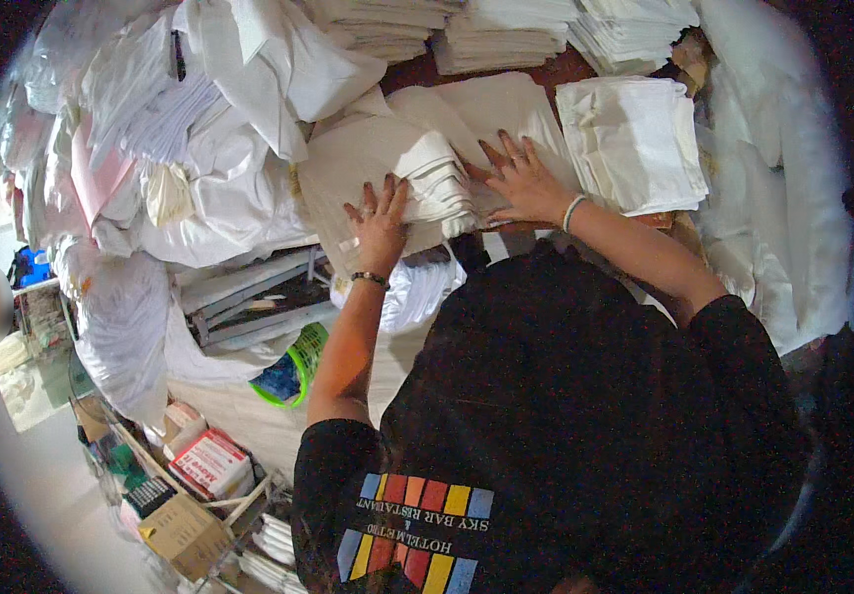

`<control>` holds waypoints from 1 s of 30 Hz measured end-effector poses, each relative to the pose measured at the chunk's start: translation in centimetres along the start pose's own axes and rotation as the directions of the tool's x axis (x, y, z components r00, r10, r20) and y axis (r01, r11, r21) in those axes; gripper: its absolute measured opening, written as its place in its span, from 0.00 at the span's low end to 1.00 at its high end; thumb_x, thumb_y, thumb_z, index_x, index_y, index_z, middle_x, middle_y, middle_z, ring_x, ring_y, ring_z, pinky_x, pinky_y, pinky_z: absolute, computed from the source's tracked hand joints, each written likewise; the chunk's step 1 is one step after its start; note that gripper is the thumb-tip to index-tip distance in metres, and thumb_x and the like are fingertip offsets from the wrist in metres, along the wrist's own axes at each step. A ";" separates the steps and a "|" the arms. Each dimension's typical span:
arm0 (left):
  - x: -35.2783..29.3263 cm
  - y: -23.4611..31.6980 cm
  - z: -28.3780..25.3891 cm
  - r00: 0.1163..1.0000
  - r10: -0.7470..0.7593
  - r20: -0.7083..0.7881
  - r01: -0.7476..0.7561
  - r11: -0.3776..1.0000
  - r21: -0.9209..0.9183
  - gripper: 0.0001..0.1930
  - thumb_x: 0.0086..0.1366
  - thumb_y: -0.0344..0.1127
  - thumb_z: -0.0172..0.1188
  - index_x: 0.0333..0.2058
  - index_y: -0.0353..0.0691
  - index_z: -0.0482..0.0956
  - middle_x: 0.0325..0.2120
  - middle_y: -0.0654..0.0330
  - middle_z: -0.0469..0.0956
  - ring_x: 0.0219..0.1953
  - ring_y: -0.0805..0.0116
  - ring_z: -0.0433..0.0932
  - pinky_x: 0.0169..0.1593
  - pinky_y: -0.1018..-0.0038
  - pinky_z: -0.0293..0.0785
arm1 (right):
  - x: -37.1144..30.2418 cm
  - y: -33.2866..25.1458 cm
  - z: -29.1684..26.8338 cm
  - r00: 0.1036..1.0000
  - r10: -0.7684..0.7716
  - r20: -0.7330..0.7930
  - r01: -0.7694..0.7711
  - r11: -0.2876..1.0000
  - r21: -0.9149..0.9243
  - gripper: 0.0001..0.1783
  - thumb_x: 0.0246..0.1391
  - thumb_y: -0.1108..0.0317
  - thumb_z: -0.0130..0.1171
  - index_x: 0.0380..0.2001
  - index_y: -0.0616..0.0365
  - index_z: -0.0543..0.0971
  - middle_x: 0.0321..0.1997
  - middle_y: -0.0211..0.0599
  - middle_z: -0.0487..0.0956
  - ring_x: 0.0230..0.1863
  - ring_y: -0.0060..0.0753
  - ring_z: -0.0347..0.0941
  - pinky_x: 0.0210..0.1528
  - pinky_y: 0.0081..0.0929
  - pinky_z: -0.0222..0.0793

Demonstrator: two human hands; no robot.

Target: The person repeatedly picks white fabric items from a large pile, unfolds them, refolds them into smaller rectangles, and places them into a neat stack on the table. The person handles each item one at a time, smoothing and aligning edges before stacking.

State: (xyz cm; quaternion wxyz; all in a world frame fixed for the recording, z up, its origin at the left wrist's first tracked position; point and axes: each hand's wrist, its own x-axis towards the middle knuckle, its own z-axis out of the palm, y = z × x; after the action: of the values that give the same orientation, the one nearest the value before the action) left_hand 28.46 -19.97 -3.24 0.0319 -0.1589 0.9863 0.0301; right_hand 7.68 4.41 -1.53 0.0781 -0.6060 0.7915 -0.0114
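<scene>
Below, as I watched the feed, both hands pressed flat on a folded white cloth (437, 178) lying on the counter (546, 74): the left hand (379, 223), fingers spread, on its near edge, the right hand (521, 183), equally splayed, just beside it. Neither grip closed on anything. Farther back stood stacks of folded linen (506, 30).

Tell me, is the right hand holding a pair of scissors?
No, the right hand lies flat with spread fingers on the folded white cloth, and no scissors show in it.
</scene>
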 end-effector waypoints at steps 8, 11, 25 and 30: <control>0.6 -2.1 -2.4 0.990 0.035 0.138 -0.016 0.991 -0.135 0.39 0.57 0.41 0.66 0.67 0.62 0.61 0.68 0.69 0.60 0.70 0.51 0.58 0.65 0.29 0.43 | 1.2 -2.7 1.3 0.996 0.083 0.022 -0.082 0.996 -0.043 0.34 0.55 0.45 0.57 0.62 0.50 0.70 0.75 0.53 0.51 0.75 0.67 0.40 0.69 0.71 0.42; -1.7 0.8 -2.2 0.999 0.026 0.046 -0.020 0.992 -0.122 0.47 0.56 0.54 0.66 0.71 0.55 0.52 0.71 0.61 0.54 0.72 0.51 0.52 0.66 0.29 0.37 | 1.5 -2.5 2.9 0.989 -0.014 -0.149 -0.011 0.986 -0.166 0.30 0.57 0.51 0.56 0.60 0.53 0.70 0.72 0.55 0.57 0.74 0.64 0.47 0.69 0.68 0.46; 1.4 -7.5 -8.6 0.981 -0.166 -0.101 0.164 0.986 -0.025 0.19 0.53 0.29 0.60 0.45 0.53 0.82 0.30 0.55 0.82 0.32 0.52 0.82 0.35 0.57 0.78 | 6.2 4.3 -14.5 0.990 0.074 -0.118 -0.052 0.982 0.181 0.18 0.58 0.62 0.50 0.52 0.49 0.72 0.36 0.45 0.82 0.38 0.52 0.80 0.39 0.55 0.75; 7.9 -8.2 -15.9 0.718 -0.022 -0.696 0.151 0.981 0.125 0.28 0.53 0.28 0.57 0.54 0.60 0.77 0.48 0.65 0.78 0.54 0.62 0.74 0.57 0.55 0.64 | 14.3 7.6 -17.3 0.739 -0.023 -0.674 -0.163 0.964 -0.212 0.17 0.56 0.69 0.51 0.50 0.49 0.75 0.40 0.42 0.80 0.42 0.48 0.79 0.42 0.50 0.74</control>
State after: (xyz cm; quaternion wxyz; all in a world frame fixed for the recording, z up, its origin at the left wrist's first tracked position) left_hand 22.75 -31.27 11.65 -0.3229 -0.2012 0.9172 -0.1182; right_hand -5.57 -8.62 13.11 -0.2903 -0.5358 0.7833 -0.1231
